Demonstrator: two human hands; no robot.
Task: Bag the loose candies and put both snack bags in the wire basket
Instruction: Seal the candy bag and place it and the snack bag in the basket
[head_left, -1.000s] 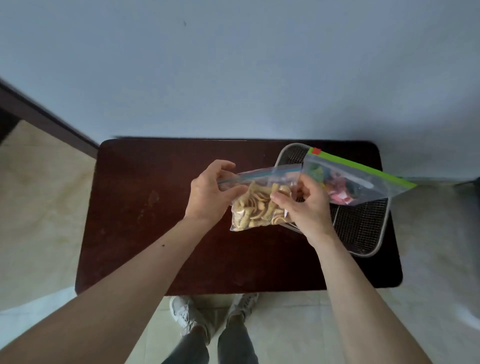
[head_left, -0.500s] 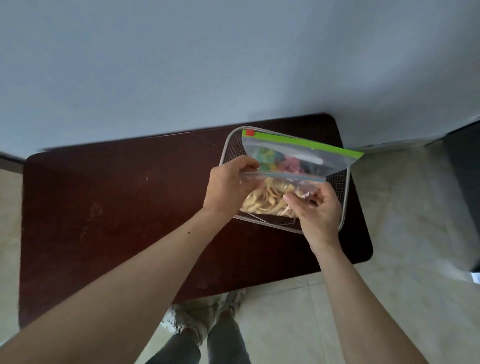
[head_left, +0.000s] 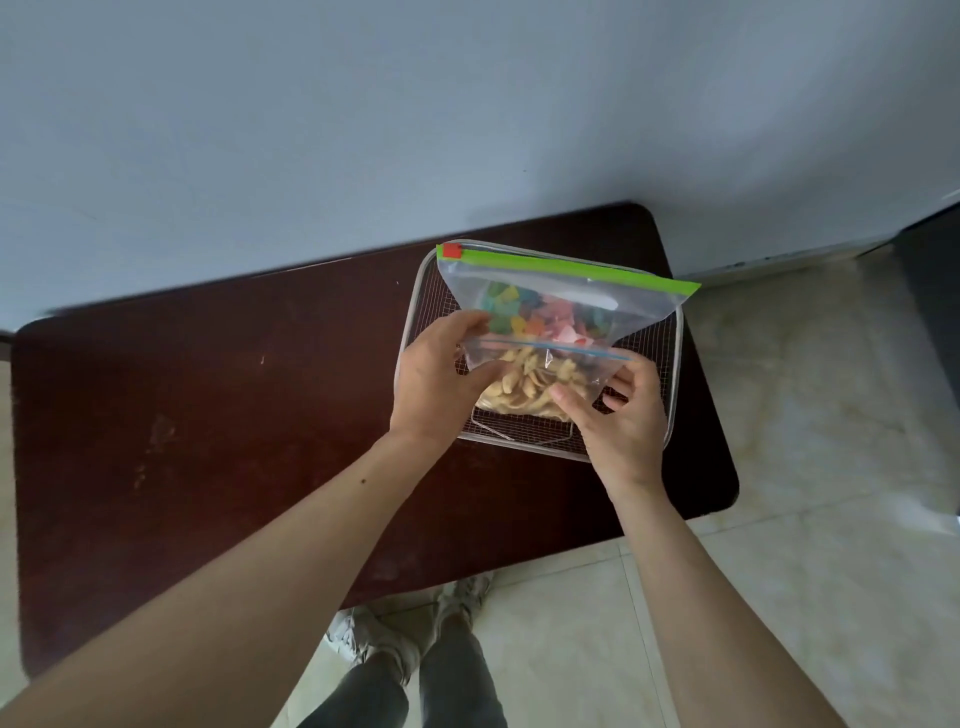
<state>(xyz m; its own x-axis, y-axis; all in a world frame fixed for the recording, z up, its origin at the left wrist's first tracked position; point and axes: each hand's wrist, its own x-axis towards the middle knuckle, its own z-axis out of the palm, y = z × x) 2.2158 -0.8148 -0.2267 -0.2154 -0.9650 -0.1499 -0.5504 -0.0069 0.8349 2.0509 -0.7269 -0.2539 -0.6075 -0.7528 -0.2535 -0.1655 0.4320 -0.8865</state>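
Observation:
A wire basket (head_left: 675, 374) stands on the right part of the dark wooden table (head_left: 208, 415). Inside it leans a clear bag of coloured candies (head_left: 550, 312) with a green zip strip and a red slider. In front of that bag, a clear bag of pale yellow chips (head_left: 524, 387) with a blue seal sits low over the basket's front half. My left hand (head_left: 441, 379) grips the chip bag's left top corner. My right hand (head_left: 623, 415) pinches its right side near the seal.
The table's right end lies just beyond the basket, with pale floor tiles (head_left: 805, 467) beyond it. A blue-grey wall (head_left: 467, 104) runs along the table's far edge. My shoes (head_left: 410, 623) show below the near edge. A dark object (head_left: 935, 291) stands at far right.
Both hands have carried the chip bag from the table's middle to the right and down into the basket, in front of the candy bag. The view has shifted so that the basket sits more central.

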